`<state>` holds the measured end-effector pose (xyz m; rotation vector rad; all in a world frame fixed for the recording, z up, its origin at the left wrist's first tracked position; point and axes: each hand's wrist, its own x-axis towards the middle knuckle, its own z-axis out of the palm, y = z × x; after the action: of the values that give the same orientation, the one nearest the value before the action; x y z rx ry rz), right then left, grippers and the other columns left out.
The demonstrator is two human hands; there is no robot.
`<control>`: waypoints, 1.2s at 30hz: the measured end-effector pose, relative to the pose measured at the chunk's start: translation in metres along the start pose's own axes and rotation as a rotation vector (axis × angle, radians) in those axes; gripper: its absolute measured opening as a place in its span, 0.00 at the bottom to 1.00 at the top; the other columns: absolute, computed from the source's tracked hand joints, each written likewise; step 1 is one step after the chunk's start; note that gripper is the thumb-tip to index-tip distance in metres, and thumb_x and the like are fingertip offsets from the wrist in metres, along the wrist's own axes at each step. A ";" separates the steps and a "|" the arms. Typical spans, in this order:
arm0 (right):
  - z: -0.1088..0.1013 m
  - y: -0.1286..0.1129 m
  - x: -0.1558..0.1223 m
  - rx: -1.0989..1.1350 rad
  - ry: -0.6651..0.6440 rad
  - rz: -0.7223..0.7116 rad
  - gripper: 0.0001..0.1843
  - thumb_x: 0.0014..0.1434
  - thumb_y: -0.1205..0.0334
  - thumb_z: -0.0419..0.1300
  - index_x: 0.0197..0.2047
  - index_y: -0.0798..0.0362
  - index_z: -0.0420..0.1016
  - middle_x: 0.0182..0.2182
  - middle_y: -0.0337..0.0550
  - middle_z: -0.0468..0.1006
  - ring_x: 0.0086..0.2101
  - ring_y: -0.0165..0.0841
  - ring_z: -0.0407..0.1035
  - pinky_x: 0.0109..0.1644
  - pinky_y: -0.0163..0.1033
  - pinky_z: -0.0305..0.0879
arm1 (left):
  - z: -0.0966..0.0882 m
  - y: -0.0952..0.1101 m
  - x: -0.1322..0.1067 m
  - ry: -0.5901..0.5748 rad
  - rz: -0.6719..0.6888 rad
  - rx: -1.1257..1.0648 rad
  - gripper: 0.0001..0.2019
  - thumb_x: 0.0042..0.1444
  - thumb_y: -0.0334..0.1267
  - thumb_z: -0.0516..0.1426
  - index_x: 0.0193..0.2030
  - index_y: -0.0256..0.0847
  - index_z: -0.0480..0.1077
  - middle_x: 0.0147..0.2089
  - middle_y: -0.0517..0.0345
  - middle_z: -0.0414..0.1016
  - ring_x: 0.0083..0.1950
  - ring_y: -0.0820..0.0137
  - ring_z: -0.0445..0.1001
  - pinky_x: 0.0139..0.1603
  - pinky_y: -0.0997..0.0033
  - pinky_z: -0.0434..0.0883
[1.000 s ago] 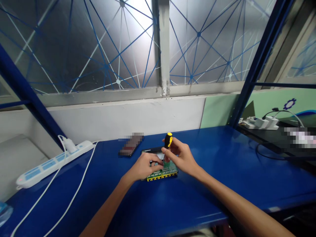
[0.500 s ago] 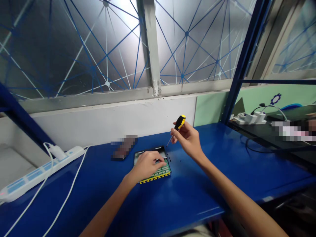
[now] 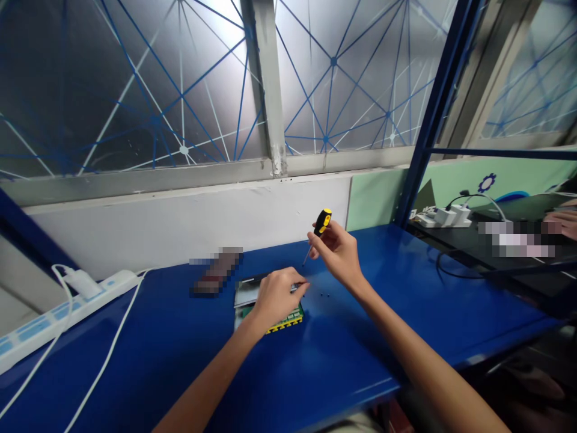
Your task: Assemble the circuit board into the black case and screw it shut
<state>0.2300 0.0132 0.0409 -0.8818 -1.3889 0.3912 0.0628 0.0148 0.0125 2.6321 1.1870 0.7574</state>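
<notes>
My right hand (image 3: 340, 249) is closed around a black and yellow screwdriver (image 3: 323, 223), its thin shaft pointing down toward the table. My left hand (image 3: 278, 297) reaches over an open device with a green circuit board (image 3: 295, 314) and a yellow toothed edge strip (image 3: 285, 326). Its thumb and fingertips are pinched together past the board's right side; anything between them is too small to make out. A grey cover-like part (image 3: 246, 294) shows behind the board, partly hidden by this hand. Tiny dark screws (image 3: 325, 294) lie on the table right of the fingertips.
A blue table (image 3: 360, 355) carries everything. A blurred-out dark rectangular object (image 3: 219, 272) lies behind and left of the device. At left is a white power strip (image 3: 67, 316) with cables. Another person's hand (image 3: 563, 218) shows at far right, near a second power strip (image 3: 444, 216).
My left hand has moved from over the board to past its right edge, near the screws. My right hand still holds the screwdriver in much the same place. The view has shifted slightly.
</notes>
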 end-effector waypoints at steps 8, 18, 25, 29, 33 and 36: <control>0.033 0.001 -0.015 0.060 -0.211 0.096 0.13 0.60 0.51 0.59 0.34 0.52 0.65 0.21 0.36 0.74 0.20 0.30 0.71 0.25 0.36 0.66 | -0.048 -0.050 -0.040 0.020 -0.083 -0.272 0.10 0.59 0.39 0.57 0.37 0.39 0.80 0.35 0.56 0.79 0.29 0.73 0.68 0.29 0.75 0.62; 0.097 -0.013 -0.026 -0.087 -0.446 0.032 0.15 0.61 0.51 0.58 0.30 0.50 0.59 0.21 0.36 0.73 0.23 0.30 0.70 0.28 0.34 0.61 | -0.069 -0.077 -0.062 -0.118 -0.173 -0.374 0.11 0.57 0.38 0.58 0.40 0.36 0.79 0.34 0.56 0.77 0.27 0.75 0.63 0.26 0.77 0.57; 0.104 -0.006 -0.035 -0.122 -0.448 -0.008 0.16 0.61 0.51 0.58 0.29 0.49 0.57 0.21 0.35 0.71 0.23 0.29 0.67 0.26 0.34 0.56 | -0.062 -0.082 -0.064 -0.108 -0.180 -0.336 0.09 0.56 0.37 0.58 0.36 0.35 0.79 0.30 0.57 0.77 0.27 0.73 0.66 0.28 0.76 0.60; 0.107 -0.007 -0.038 -0.143 -0.439 -0.041 0.15 0.61 0.54 0.58 0.29 0.50 0.57 0.20 0.34 0.68 0.21 0.27 0.63 0.25 0.33 0.53 | -0.060 -0.082 -0.064 -0.112 -0.176 -0.323 0.11 0.56 0.39 0.58 0.32 0.35 0.79 0.26 0.59 0.75 0.25 0.73 0.65 0.27 0.76 0.60; 0.108 -0.007 -0.039 -0.135 -0.443 -0.059 0.14 0.61 0.55 0.58 0.30 0.50 0.59 0.20 0.33 0.67 0.21 0.27 0.61 0.25 0.33 0.53 | -0.058 -0.083 -0.065 -0.097 -0.165 -0.308 0.11 0.56 0.39 0.58 0.30 0.35 0.78 0.25 0.60 0.74 0.25 0.73 0.65 0.27 0.76 0.60; 0.108 -0.007 -0.038 -0.127 -0.470 -0.068 0.13 0.61 0.57 0.58 0.29 0.51 0.59 0.21 0.33 0.67 0.22 0.26 0.60 0.25 0.33 0.53 | -0.056 -0.086 -0.065 -0.072 -0.157 -0.296 0.10 0.55 0.38 0.59 0.27 0.35 0.78 0.25 0.60 0.74 0.26 0.73 0.66 0.28 0.76 0.60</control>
<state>0.1185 0.0153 0.0135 -0.8760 -1.8881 0.4819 -0.0587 0.0214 0.0068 2.2786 1.1475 0.7383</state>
